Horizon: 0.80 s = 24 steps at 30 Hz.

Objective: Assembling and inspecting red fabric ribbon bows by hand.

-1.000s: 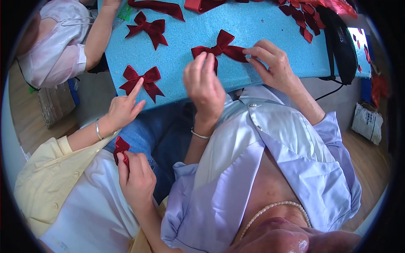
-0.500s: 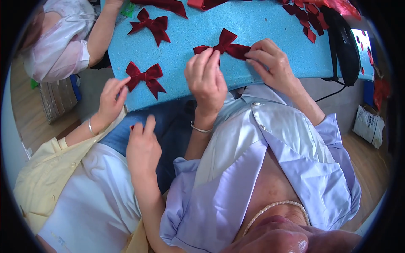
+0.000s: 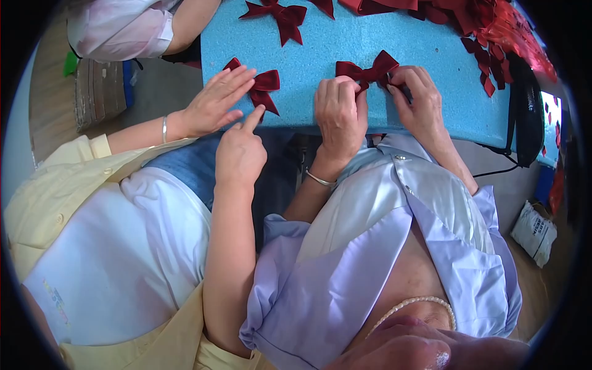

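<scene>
A dark red velvet bow (image 3: 377,66) lies on the blue tabletop in front of me, its loops pointing away. My left hand (image 3: 339,114), a silver bangle at its wrist, has its fingers closed on the bow's near left part. From the right, my right hand (image 3: 420,98) pinches the bow's near right side between thumb and fingers. Both hands partly cover its tails. To my left, a co-worker in a yellow jacket has one hand (image 3: 216,102) flat across another red bow (image 3: 266,81). That person's other hand (image 3: 242,148) points a finger at its tail.
Another red bow (image 3: 285,17) lies toward the far left of the blue table (image 3: 425,52). Small red velvet pieces (image 3: 491,65) are scattered at the right, near red plastic (image 3: 521,43) and a black bag (image 3: 525,114). Another person's arm (image 3: 192,24) rests at the upper left.
The whole view has shifted. My fingers have moved from the bow's side parts to its near side. The co-worker's hands have both come onto the left bow, one rising from the lap.
</scene>
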Tool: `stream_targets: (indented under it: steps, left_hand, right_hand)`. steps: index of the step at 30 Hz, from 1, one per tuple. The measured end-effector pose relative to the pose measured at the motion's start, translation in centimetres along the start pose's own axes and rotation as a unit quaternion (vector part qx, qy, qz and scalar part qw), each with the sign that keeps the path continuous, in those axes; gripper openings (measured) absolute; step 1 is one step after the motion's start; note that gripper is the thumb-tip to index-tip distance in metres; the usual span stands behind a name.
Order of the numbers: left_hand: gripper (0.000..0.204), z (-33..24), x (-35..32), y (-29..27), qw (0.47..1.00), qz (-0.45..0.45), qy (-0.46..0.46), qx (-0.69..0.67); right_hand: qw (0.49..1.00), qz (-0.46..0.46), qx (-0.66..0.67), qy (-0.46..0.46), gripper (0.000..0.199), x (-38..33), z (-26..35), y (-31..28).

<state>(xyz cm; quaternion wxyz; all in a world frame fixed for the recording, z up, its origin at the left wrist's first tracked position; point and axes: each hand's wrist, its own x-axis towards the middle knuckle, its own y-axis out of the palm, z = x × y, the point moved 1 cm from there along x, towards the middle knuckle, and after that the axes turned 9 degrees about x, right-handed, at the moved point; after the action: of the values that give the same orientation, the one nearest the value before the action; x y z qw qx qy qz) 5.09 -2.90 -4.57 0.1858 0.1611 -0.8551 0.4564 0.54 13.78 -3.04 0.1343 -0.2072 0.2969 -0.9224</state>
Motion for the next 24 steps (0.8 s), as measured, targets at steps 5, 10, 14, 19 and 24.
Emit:
stream_targets:
  steps: [5,10,14,19,24]
  left_hand:
    - [0.018,-0.2,-0.4,0.0,0.981,-0.038,-0.088,-0.168]
    - [0.015,-0.2,-0.6,0.4,0.888,-0.046,-0.208,-0.408]
    - [0.019,-0.1,-0.8,0.2,0.881,0.004,-0.212,-0.424]
    - [0.023,-0.4,-0.4,-1.2,0.753,0.036,-0.315,-0.577]
    - [0.03,0.9,-0.6,-1.2,0.695,-0.034,-0.406,-0.592]
  right_hand:
    - [0.887,-0.07,0.368,0.27,0.013,-0.2,0.2,0.1]
    - [0.81,-0.022,0.463,0.359,0.015,-0.1,0.5,-1.2]
    - [0.758,0.002,0.535,0.372,0.017,0.5,1.7,-0.2]
    - [0.76,0.022,0.53,0.376,0.018,0.7,1.3,1.6]
    - [0.755,0.054,0.518,0.399,0.018,1.2,2.3,2.6]
